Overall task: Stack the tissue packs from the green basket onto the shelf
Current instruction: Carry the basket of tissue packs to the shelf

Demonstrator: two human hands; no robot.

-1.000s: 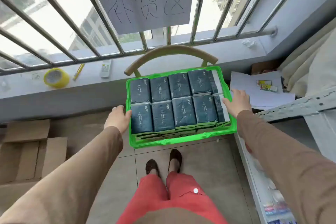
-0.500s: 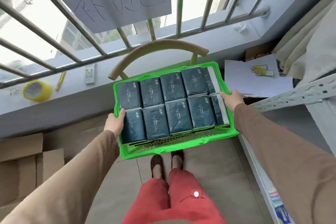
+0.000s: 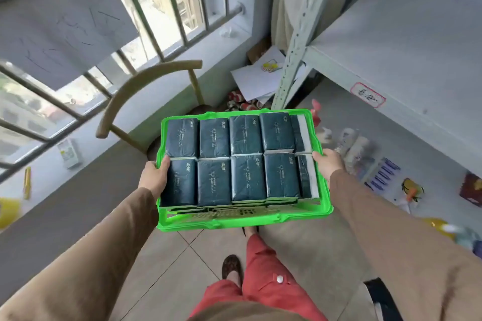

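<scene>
A bright green plastic basket point(image 3: 242, 220) hangs in the air in front of me, off the chair. It is packed with several dark blue tissue packs point(image 3: 247, 177) in two rows. My left hand point(image 3: 154, 177) grips the basket's left rim, thumb over the edge. My right hand point(image 3: 328, 164) grips the right rim. The pale metal shelf point(image 3: 407, 41) stands to the right, its upper board bare with a small red-edged label on the front edge.
A wooden chair point(image 3: 146, 86) stands by the barred window, behind the basket. White papers point(image 3: 255, 78) lie in the corner by the shelf post point(image 3: 300, 34). The lower shelf level point(image 3: 391, 154) carries small goods. My feet are on the tiled floor below.
Both hands closed on the basket rims and lifted it off the chair. My view has swung right, bringing the shelf into sight.
</scene>
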